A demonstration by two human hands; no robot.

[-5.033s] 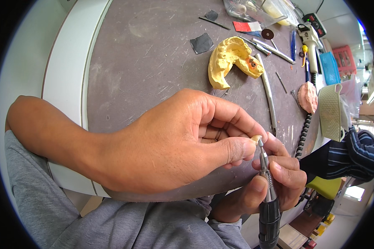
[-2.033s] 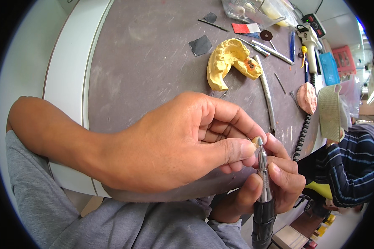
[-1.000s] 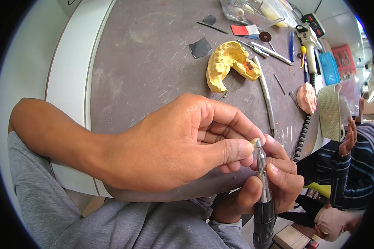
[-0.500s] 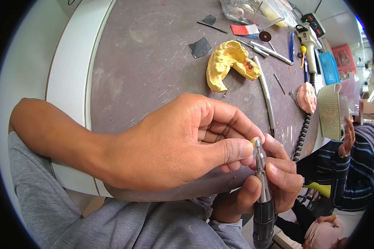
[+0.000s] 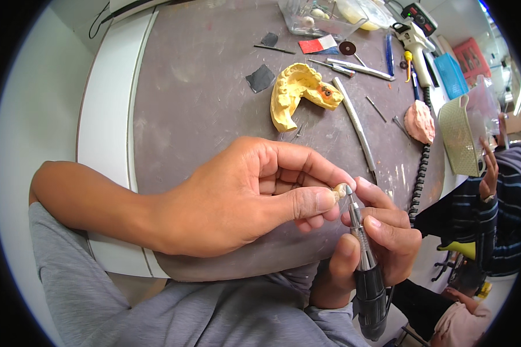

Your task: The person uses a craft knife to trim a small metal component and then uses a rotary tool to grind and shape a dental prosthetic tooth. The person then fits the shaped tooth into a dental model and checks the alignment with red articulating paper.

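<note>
My left hand (image 5: 243, 202) pinches a small cream-coloured tooth crown (image 5: 340, 189) between thumb and fingertips, just above the near edge of the brown worktop (image 5: 202, 98). My right hand (image 5: 382, 243) grips a rotary handpiece (image 5: 366, 272) with a silver shaft and black body, held nearly upright. Its tip touches the crown from below and to the right. Both hands rest close together, fingers touching.
A yellow plaster jaw model (image 5: 298, 92) lies further back on the worktop. Around it are metal hand tools (image 5: 359, 68), a black coiled cable (image 5: 419, 173), a pink plaster piece (image 5: 419, 121), a clear box (image 5: 318, 17) and a woven basket (image 5: 460, 136). Another person in a striped sleeve (image 5: 503, 196) sits at the right.
My hands and the handpiece have stayed almost still on the crown. The person at the right has shifted and raised a hand.
</note>
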